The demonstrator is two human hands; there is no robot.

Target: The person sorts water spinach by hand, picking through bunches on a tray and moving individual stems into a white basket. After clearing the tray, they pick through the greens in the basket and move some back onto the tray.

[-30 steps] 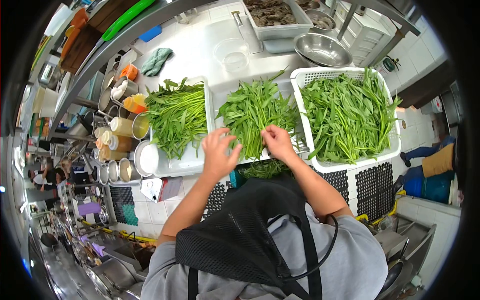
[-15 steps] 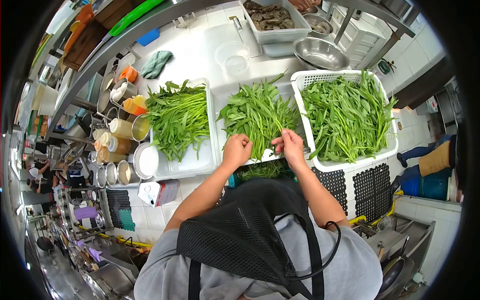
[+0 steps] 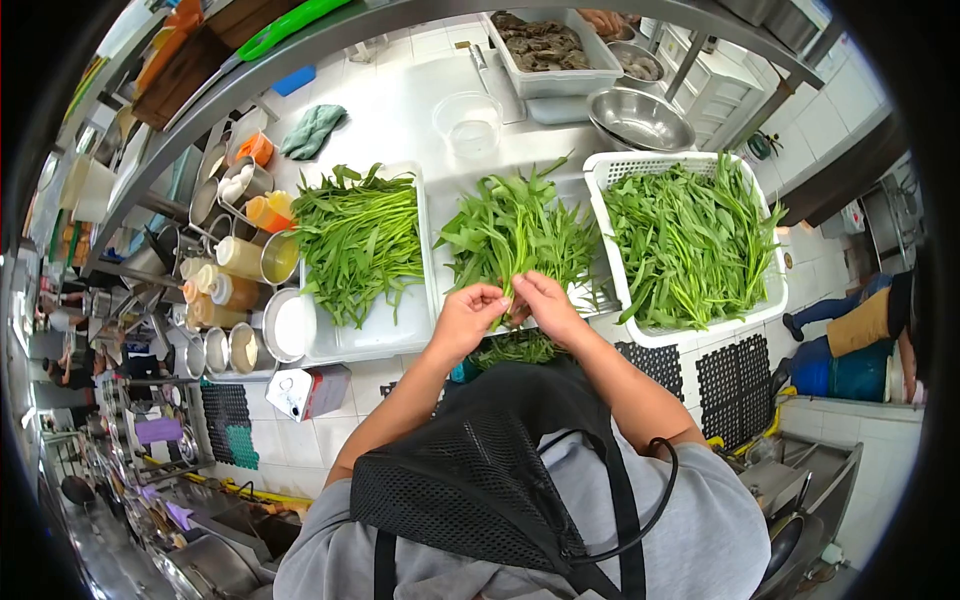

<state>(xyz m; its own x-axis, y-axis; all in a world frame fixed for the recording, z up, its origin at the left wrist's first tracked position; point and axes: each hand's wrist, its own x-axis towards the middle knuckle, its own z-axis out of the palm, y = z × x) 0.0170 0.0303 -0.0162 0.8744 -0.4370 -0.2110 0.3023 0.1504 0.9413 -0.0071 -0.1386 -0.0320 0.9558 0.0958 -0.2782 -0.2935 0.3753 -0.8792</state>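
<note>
My left hand [image 3: 468, 318] and my right hand [image 3: 546, 306] meet at the near edge of the middle metal tray [image 3: 455, 183]. Both have their fingers closed on the stem ends of water spinach [image 3: 515, 225], whose leafy tops spread away from me over the tray. Exactly which stems each hand pinches is partly hidden by the fingers. To the left, a pale plastic tray [image 3: 375, 328] holds more water spinach, stems laid to the right. On the right stands a white perforated basket [image 3: 625, 290] heaped with the same greens. Below my hands, green trimmings [image 3: 515, 348] show under the table edge.
Sauce bottles [image 3: 238, 256] and metal pots line the left side. Farther back are a clear round tub [image 3: 468, 122], a green cloth [image 3: 313, 132], a knife [image 3: 480, 66], metal bowls [image 3: 640, 118] and a shrimp-filled bin [image 3: 545, 45]. A shelf rail [image 3: 400, 22] crosses overhead. Another person stands at right.
My right hand has moved left and slightly down to meet my left hand, which has shifted a little toward me. The hands were apart before; now their fingertips are together at the stems.
</note>
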